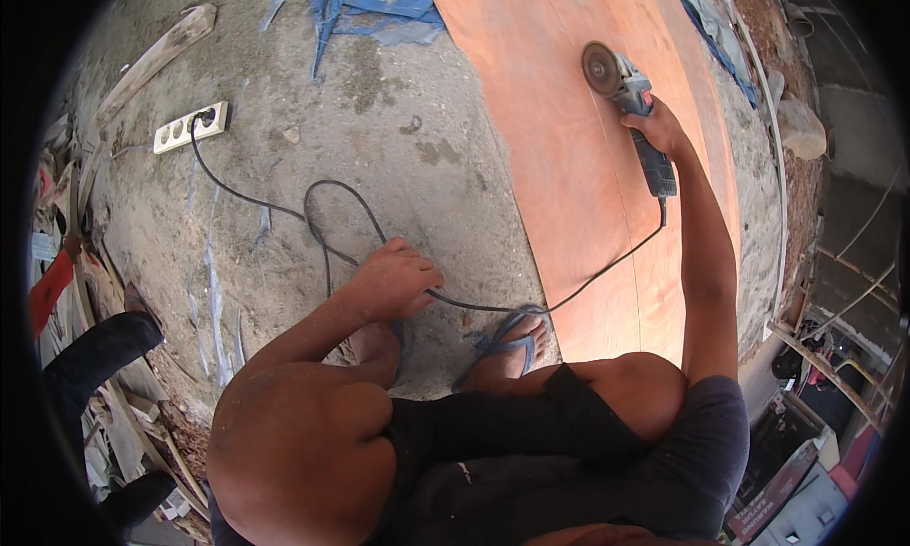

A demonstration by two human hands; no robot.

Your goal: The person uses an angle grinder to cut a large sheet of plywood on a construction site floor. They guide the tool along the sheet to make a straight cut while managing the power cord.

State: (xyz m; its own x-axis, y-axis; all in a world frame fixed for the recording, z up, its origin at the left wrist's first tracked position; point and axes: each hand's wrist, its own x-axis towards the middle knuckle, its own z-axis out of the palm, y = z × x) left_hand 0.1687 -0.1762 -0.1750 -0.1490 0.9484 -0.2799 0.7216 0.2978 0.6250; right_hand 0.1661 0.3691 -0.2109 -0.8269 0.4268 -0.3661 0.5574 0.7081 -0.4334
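Observation:
My right hand is wrapped round the body of an angle grinder, which is over a reddish plywood sheet. The grinder's round disc points away from me, to the far left of my hand. My left hand is closed on the black power cord, its fingers curled over it above the concrete. From there the cord runs past my sandalled foot to the grinder's rear end. Its other end loops left to a plug in a white power strip.
A wooden offcut lies at the far left, and torn blue sheeting at the far edge. Scrap wood piles up along the left. My sandal stands beside the plywood edge. A pale pipe runs along the right.

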